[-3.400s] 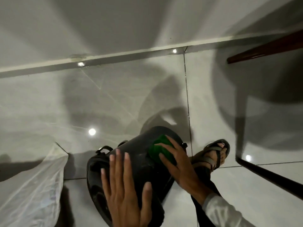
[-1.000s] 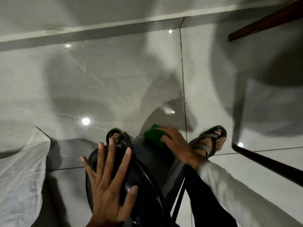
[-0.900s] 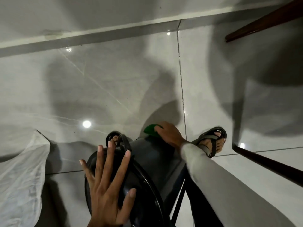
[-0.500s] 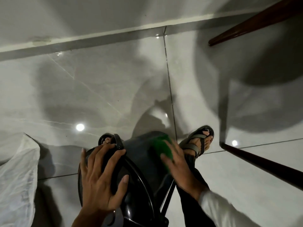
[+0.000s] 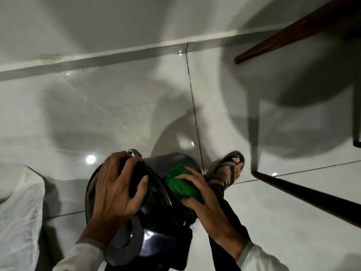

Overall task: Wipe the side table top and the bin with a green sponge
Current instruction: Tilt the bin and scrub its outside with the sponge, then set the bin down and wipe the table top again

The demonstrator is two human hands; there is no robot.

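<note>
Left hand (image 5: 115,189) has gone from flat-palmed to curled, clamped on the dark round plastic bin (image 5: 156,194). Right hand (image 5: 203,194) presses the green sponge (image 5: 179,184), now lower down the bin's side; wiping continues.

Open tile floor (image 5: 117,106) beyond the bin (image 5: 156,196); left blocked by white plastic sheet (image 5: 19,208), right crowded by sandaled foot (image 5: 228,171) and dark wooden table legs (image 5: 312,200).
</note>
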